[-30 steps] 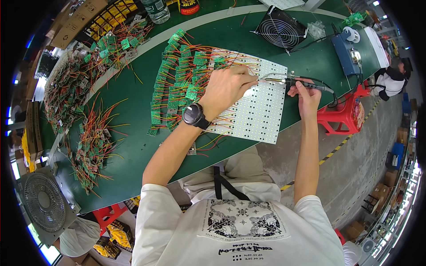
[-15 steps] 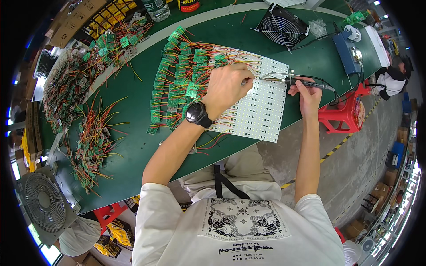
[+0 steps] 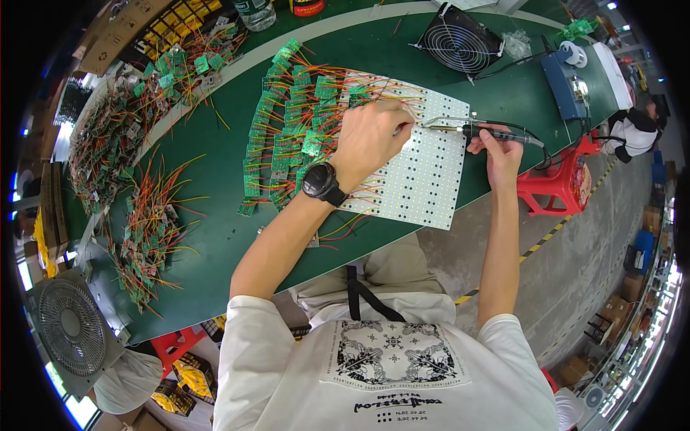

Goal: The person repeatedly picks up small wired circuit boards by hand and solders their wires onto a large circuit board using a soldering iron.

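Black crate (image 3: 180,29) has yellow stuff (image 3: 194,11) in it, wired green circuit boards (image 3: 311,142) and a white LED panel (image 3: 424,176) share the table (image 3: 223,230), left hand (image 3: 372,135) is pinched (can't tell on what), right hand (image 3: 502,152) grips a soldering iron (image 3: 474,132).

two hands (image 3: 374,134), one soldering iron (image 3: 472,132)
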Action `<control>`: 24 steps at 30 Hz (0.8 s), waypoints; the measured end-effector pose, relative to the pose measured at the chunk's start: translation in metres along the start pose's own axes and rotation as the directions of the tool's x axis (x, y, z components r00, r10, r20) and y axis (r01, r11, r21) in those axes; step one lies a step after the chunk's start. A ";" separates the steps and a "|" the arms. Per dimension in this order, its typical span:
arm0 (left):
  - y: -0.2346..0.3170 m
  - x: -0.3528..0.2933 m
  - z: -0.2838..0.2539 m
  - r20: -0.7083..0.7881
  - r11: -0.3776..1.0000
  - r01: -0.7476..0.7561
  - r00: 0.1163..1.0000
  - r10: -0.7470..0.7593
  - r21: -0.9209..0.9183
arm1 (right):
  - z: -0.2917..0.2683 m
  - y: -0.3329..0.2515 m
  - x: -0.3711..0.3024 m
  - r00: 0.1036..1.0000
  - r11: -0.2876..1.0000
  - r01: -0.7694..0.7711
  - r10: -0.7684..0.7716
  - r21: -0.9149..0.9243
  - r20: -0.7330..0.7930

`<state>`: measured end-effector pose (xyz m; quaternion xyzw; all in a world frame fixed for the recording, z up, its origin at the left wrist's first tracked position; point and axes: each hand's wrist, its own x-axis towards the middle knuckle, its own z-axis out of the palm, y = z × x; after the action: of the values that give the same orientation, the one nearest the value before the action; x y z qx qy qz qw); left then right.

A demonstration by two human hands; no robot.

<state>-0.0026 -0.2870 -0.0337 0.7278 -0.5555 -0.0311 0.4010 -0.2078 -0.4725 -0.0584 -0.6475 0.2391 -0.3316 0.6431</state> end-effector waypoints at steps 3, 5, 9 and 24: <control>0.000 0.000 0.000 0.010 1.000 -0.002 1.000 0.002 0.013 | 0.001 0.000 0.000 1.000 1.000 0.007 -0.007 0.000 -0.001; -0.001 -0.001 0.001 -0.002 1.000 0.002 1.000 -0.002 -0.001 | 0.002 0.000 0.000 1.000 1.000 0.013 -0.013 0.002 0.006; -0.002 -0.001 0.002 -0.002 1.000 -0.007 1.000 0.007 0.017 | 0.002 -0.001 0.000 1.000 1.000 0.013 -0.013 -0.003 0.007; -0.004 -0.001 0.004 -0.021 0.999 -0.029 0.999 0.030 0.029 | 0.002 -0.001 0.000 1.000 0.999 0.011 -0.011 -0.035 0.011</control>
<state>-0.0017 -0.2878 -0.0389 0.7254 -0.5623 -0.0096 0.3969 -0.2064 -0.4711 -0.0575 -0.6616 0.2380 -0.3274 0.6312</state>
